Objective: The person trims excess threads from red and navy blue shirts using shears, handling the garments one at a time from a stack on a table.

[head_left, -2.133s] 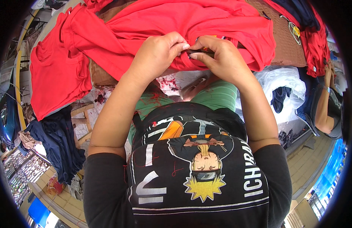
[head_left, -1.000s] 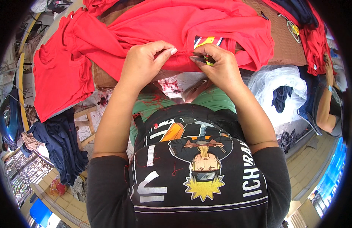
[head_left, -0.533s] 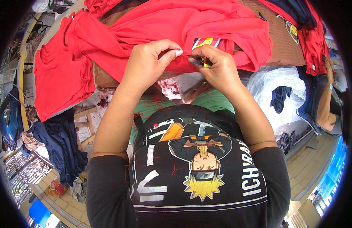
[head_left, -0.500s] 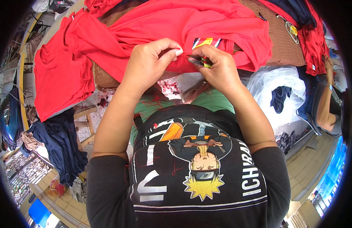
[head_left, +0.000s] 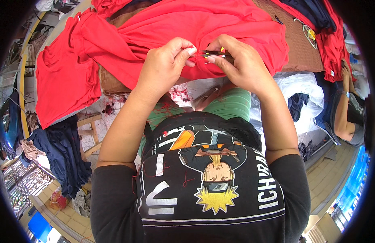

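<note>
A large red garment (head_left: 175, 22) lies spread over the brown padded surface in front of me. Above its near edge, my left hand (head_left: 165, 65) is closed in a pinch, thumb against forefinger; whatever is between the fingertips is too small to make out. Just to the right, my right hand (head_left: 246, 65) grips small dark thread snips (head_left: 216, 53), their tips pointing left toward the pinching fingers. A yellow patch shows behind the snips, mostly covered by the right hand.
Another red garment (head_left: 66, 85) hangs off the left edge, above dark blue cloth (head_left: 64, 154). A white plastic bag (head_left: 305, 91) holds dark cloth at right. Beyond it, another person's arm (head_left: 344, 113) reaches toward red fabric. The brown padded surface (head_left: 303, 56) shows a coiled cord (head_left: 310, 34).
The right hand has turned, and the snips now point left, close to the left fingertips. The garment's near right part has shifted, hiding most of the striped, coloured patch. Both hands remain close together.
</note>
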### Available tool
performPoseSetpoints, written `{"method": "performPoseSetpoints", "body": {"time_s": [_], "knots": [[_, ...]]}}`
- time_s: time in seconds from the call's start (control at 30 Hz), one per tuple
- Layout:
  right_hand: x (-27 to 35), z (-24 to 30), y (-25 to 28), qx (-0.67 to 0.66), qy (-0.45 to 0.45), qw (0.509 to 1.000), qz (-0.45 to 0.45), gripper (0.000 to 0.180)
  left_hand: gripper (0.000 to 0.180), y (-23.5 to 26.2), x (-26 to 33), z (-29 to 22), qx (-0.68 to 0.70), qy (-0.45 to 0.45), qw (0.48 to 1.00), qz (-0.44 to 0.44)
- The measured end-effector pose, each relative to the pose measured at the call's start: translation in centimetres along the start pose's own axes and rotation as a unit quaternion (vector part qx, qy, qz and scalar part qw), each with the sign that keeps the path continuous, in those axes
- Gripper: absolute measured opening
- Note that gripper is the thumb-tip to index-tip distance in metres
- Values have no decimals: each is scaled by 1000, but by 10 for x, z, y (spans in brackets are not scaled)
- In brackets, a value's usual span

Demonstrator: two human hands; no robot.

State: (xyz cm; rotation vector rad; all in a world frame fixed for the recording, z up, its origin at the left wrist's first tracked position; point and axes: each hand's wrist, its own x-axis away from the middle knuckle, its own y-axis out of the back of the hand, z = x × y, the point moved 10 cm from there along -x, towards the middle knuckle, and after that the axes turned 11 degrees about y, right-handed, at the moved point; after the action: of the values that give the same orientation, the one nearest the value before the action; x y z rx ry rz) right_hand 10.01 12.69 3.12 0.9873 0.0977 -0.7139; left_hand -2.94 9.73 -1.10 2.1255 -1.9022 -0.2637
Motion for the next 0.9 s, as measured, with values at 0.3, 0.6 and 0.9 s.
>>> {"method": "performPoseSetpoints", "body": {"time_s": [0.3,0.6,0.9], "knots": [[-9,6,-9,34,17,999,38,17,14,-3,-1,-4,-101,-27,994,1],[-4,-4,26,-2,-4,999,-46,23,55,88,67,-123,-50,-263,948,170],[-3,-5,-26,-38,-3,999,-2,36,26,32,24,-31,-359,-180,914,-57]]}}
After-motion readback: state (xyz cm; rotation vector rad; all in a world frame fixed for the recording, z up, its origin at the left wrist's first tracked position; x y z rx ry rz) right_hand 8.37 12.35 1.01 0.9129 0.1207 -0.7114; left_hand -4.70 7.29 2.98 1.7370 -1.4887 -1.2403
